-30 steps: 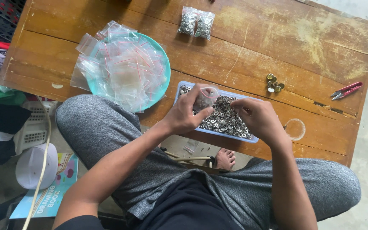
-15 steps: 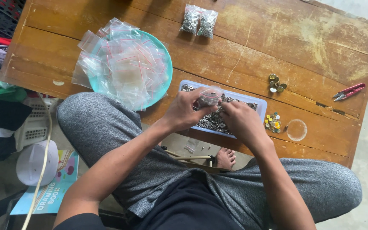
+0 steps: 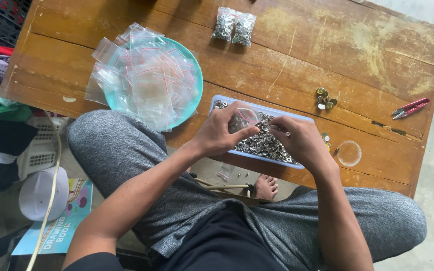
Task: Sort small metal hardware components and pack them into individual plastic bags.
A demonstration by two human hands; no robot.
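Note:
A shallow pale-blue tray point(image 3: 217, 102) full of small silver metal fasteners point(image 3: 264, 143) sits at the near edge of a worn wooden table point(image 3: 302, 55). Over it, my left hand point(image 3: 219, 133) pinches a small clear zip bag point(image 3: 244, 118) that holds some fasteners. My right hand point(image 3: 297, 140) is beside it, fingertips closed at the bag's mouth; whether they hold fasteners I cannot tell.
A teal plate point(image 3: 194, 75) heaped with empty clear zip bags point(image 3: 144, 75) lies to the left. Two filled bags point(image 3: 234, 25) rest at the far edge. Brass pieces point(image 3: 323, 99), red snips point(image 3: 410, 108) and a clear ring point(image 3: 349, 153) lie to the right. My knees flank the table.
My right hand has moved left from the tray's right end to meet my left hand at the bag. The left hand with the bag has stayed over the tray.

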